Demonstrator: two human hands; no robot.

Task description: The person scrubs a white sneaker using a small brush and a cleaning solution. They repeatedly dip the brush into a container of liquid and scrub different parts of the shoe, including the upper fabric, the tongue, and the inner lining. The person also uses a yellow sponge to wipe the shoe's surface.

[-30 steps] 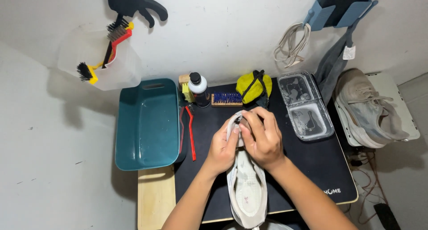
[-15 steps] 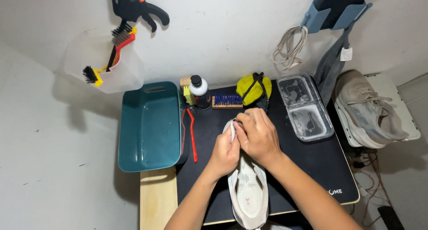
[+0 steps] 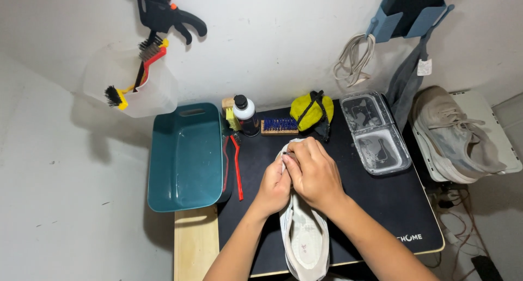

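On the bench, largest thing first:

Mat: a black desk mat (image 3: 381,204) covers most of the bench top, reaching its front and right edges.

Basin: a teal basin (image 3: 185,161) sits at the bench's left edge, overhanging it, with nothing in it that I can make out.

Shoe in hand: a white sneaker (image 3: 305,240) lies sole-up at the middle of the front edge, toe pointing to the back edge.

Second shoe: a grey sneaker (image 3: 455,134) rests off the right edge on a white stand.

Tray: a clear lidded tray (image 3: 376,131) lies at the back right corner.

Right hand: the right hand (image 3: 316,172) is closed over the toe, gripping it from above.

Left hand: the left hand (image 3: 275,185) pinches a white cloth (image 3: 289,147) against the toe, touching the right hand.

Small items: a bottle (image 3: 246,115) and a blue brush (image 3: 279,126) stand along the back edge; a red brush (image 3: 236,164) lies beside the basin.

Risk: the heel hangs near the front edge, so I judge hard rubbing could push the shoe off; a wide elbow swing might tip the bottle.
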